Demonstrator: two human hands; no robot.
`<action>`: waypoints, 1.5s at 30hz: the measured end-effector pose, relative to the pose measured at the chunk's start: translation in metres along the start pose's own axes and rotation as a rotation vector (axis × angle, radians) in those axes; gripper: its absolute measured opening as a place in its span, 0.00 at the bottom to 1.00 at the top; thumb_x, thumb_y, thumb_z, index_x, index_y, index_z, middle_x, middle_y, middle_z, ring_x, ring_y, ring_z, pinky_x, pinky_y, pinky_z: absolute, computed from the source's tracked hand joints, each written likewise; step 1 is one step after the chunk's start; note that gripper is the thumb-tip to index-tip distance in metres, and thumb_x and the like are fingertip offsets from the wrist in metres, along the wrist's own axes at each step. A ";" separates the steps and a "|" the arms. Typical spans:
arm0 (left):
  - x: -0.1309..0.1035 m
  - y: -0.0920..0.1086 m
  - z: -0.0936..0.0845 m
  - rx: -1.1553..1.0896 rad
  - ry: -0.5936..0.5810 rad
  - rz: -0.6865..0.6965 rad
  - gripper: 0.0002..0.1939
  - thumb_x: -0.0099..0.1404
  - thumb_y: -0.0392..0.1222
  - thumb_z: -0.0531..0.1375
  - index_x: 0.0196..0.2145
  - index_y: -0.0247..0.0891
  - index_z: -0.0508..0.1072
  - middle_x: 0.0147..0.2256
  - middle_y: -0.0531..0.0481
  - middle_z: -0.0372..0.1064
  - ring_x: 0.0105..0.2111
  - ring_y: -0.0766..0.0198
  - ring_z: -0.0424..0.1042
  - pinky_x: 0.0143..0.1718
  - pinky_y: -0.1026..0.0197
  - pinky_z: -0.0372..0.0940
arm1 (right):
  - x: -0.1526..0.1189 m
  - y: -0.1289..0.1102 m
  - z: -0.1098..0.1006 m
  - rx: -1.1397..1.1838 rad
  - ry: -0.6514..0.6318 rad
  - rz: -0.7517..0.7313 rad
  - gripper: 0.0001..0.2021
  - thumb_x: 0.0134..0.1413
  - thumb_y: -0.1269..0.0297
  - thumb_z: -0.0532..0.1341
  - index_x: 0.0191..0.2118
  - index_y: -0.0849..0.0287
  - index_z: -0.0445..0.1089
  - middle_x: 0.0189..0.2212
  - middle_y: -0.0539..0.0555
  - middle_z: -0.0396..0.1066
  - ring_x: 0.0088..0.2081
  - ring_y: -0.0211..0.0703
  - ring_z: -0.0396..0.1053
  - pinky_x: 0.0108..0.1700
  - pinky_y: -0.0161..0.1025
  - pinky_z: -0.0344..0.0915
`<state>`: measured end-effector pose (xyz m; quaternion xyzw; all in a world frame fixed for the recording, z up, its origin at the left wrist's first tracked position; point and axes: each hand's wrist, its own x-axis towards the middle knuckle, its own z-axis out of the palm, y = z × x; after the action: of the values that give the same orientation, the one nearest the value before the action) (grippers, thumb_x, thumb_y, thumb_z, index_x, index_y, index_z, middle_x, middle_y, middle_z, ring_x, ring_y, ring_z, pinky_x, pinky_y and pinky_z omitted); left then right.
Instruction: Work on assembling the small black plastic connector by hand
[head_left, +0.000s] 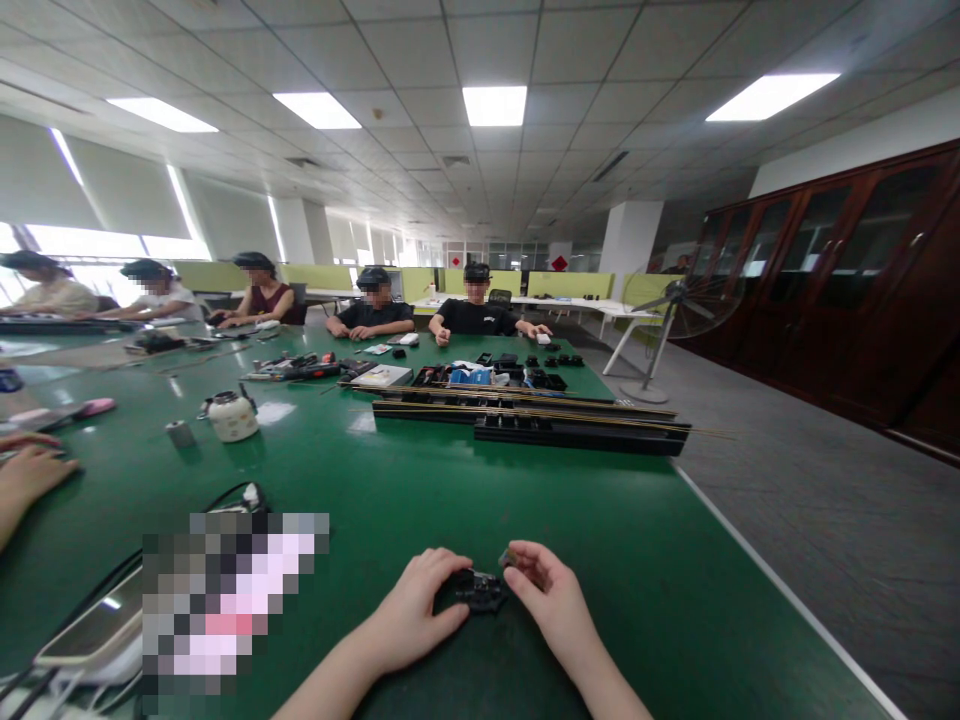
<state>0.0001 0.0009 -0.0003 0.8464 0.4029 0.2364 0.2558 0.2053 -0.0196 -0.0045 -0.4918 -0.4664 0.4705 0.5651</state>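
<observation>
A small black plastic part (484, 590) with an uneven, recessed top lies low over the green table. My left hand (420, 610) grips its left end between thumb and fingers. Just to the right of it, my right hand (546, 590) pinches a small thin greyish-brown piece (510, 556) between thumb and fingertips. That piece is held a little above the black part's right end, and its exact kind is too small to make out. The fingers cover part of both things.
Long black rails with thin brass-coloured rods (577, 430) lie across the green table (420, 500). Left of me are a phone-like device (94, 625) with cables, a cream pot (232, 415), a metal cylinder (180, 433) and another person's hand (30, 475). Several people sit beyond.
</observation>
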 end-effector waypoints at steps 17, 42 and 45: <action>0.000 -0.005 0.003 -0.007 0.025 0.022 0.19 0.57 0.37 0.58 0.48 0.43 0.66 0.44 0.47 0.67 0.45 0.56 0.64 0.48 0.56 0.59 | -0.012 -0.005 0.006 -0.422 -0.202 -0.230 0.09 0.40 0.67 0.65 0.32 0.47 0.76 0.36 0.51 0.74 0.43 0.50 0.66 0.49 0.47 0.59; 0.000 -0.008 0.005 0.008 0.034 0.022 0.24 0.56 0.37 0.60 0.51 0.41 0.65 0.47 0.45 0.65 0.47 0.55 0.64 0.51 0.54 0.59 | -0.017 -0.015 0.010 -0.750 -0.282 -0.203 0.17 0.42 0.71 0.58 0.41 0.52 0.70 0.42 0.51 0.72 0.46 0.47 0.65 0.50 0.41 0.58; 0.000 -0.008 0.005 0.010 0.034 0.010 0.26 0.55 0.37 0.60 0.52 0.42 0.64 0.48 0.45 0.65 0.48 0.54 0.63 0.51 0.53 0.58 | -0.017 -0.015 0.009 -0.743 -0.270 -0.183 0.18 0.41 0.70 0.58 0.43 0.53 0.69 0.42 0.52 0.71 0.46 0.47 0.65 0.50 0.41 0.58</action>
<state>-0.0017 0.0038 -0.0091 0.8455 0.4041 0.2500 0.2435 0.1953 -0.0368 0.0099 -0.5529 -0.7165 0.2780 0.3221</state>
